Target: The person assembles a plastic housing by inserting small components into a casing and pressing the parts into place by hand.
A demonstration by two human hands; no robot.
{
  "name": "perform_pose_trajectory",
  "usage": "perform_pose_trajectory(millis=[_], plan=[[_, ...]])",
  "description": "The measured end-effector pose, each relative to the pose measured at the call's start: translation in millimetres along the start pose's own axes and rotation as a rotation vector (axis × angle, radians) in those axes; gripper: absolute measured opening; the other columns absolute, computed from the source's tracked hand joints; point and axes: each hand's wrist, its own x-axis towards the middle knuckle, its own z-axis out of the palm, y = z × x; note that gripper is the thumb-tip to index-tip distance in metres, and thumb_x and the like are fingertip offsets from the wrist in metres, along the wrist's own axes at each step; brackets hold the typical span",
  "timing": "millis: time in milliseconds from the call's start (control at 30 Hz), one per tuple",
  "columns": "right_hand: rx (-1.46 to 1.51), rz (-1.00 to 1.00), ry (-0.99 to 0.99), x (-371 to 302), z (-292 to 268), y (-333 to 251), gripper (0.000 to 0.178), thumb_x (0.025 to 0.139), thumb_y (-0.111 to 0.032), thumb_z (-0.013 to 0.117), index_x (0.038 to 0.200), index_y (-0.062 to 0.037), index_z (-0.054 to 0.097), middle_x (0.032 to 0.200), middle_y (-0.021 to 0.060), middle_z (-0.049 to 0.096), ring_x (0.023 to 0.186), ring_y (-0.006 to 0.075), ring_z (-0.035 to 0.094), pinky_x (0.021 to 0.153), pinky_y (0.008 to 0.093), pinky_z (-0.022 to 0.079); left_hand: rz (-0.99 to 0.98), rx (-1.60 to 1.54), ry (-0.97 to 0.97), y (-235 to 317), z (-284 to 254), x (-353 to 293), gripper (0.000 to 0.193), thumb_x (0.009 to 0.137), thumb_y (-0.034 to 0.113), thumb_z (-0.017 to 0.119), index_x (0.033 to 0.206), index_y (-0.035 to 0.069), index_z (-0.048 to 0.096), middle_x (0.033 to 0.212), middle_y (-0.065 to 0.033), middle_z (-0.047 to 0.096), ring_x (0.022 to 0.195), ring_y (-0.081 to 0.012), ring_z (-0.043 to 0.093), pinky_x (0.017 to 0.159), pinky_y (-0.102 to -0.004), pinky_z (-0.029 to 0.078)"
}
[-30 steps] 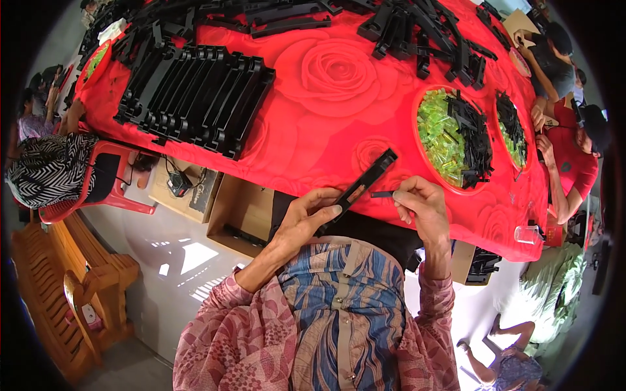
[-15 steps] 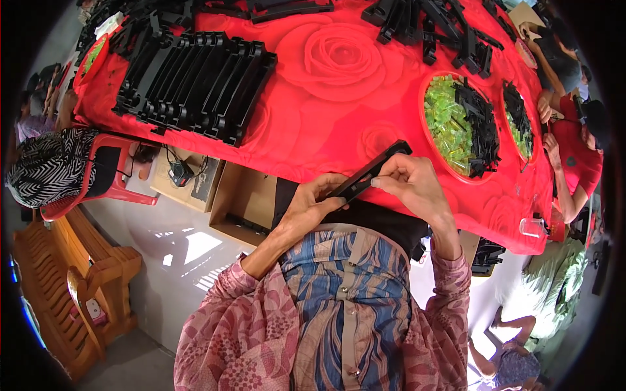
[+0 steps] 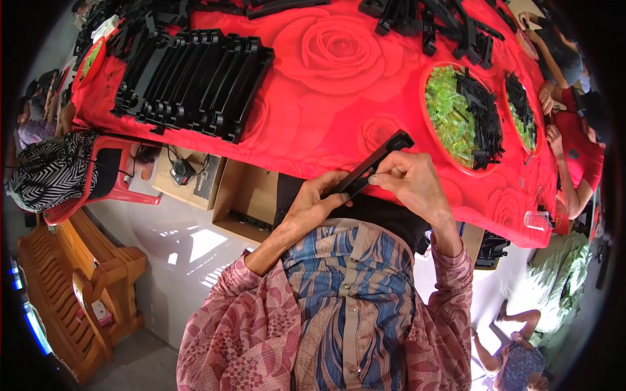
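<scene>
My left hand (image 3: 317,203) is closed around the lower end of a long, narrow black plastic part (image 3: 385,151), which is held at a slant just off the table's front edge. At the part's middle, my right hand (image 3: 417,188) pinches thumb and fingers close against its side. Whatever sits between those fingertips is too small to make out. To the right, a red plate (image 3: 481,172) carries yellow-green translucent pieces (image 3: 448,107) and small black pieces (image 3: 482,120). A row of similar black parts (image 3: 195,81) lies at the table's left.
The red rose-patterned tablecloth (image 3: 313,150) covers the table. More black parts (image 3: 456,32) are heaped at its far side. A second plate (image 3: 521,117) and a clear cup (image 3: 537,220) are at the right, near a co-worker in red (image 3: 583,156). An open cardboard box (image 3: 225,199) is below the edge.
The view has shifted slightly. Both hands keep their hold on the black part; the right fingertips have drawn together a little more tightly at its side.
</scene>
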Motion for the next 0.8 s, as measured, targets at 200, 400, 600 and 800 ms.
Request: perform_pose_trajectory(millis=[200, 400, 600, 800], plan=[[0.014, 0.021, -0.029, -1.4, 1.6, -3.4, 0.012, 0.075, -0.010, 0.074, 0.077, 0.0000, 0.068, 0.049, 0.0026, 0.051, 0.043, 0.0081, 0.042, 0.043, 0.0296, 0.028, 0.006, 0.015, 0.004, 0.2, 0.7, 1.1, 0.042, 0.088, -0.001, 0.055, 0.130, -0.006, 0.052, 0.112, -0.0101, 0.063, 0.093, -0.0161, 0.064, 0.090, -0.0291, 0.048], [0.040, 0.002, -0.002, -1.2, 8.3, 3.9, 0.008, 0.078, -0.001, 0.073, 0.077, 0.0014, 0.065, 0.051, -0.0034, 0.048, 0.047, 0.0017, 0.035, 0.044, 0.0254, 0.022, 0.047, 0.067, -0.026, -6.0, -3.7, 4.3, 0.042, 0.088, -0.001, 0.054, 0.129, -0.005, 0.052, 0.113, -0.0098, 0.063, 0.093, -0.0152, 0.063, 0.089, -0.0288, 0.048], [0.027, 0.015, 0.004, -4.2, 9.4, -6.2, 0.007, 0.078, 0.000, 0.072, 0.078, 0.0019, 0.065, 0.049, -0.0031, 0.046, 0.046, 0.0025, 0.034, 0.044, 0.0259, 0.022, 0.065, 0.058, 0.022, -8.7, 0.1, 4.3, 0.037, 0.087, 0.003, 0.058, 0.123, -0.004, 0.056, 0.101, -0.0091, 0.065, 0.089, -0.0147, 0.062, 0.085, -0.0291, 0.047], [-0.191, -0.109, 0.132, -6.4, 15.3, -4.0, 0.013, 0.079, -0.009, 0.072, 0.075, -0.0015, 0.063, 0.047, 0.0080, 0.050, 0.038, 0.0198, 0.045, 0.043, 0.0357, 0.031, 0.060, 0.131, 0.056, -8.4, 1.4, 3.1, 0.040, 0.086, 0.003, 0.058, 0.125, -0.004, 0.054, 0.107, -0.0137, 0.067, 0.095, -0.0173, 0.063, 0.086, -0.0311, 0.048]])
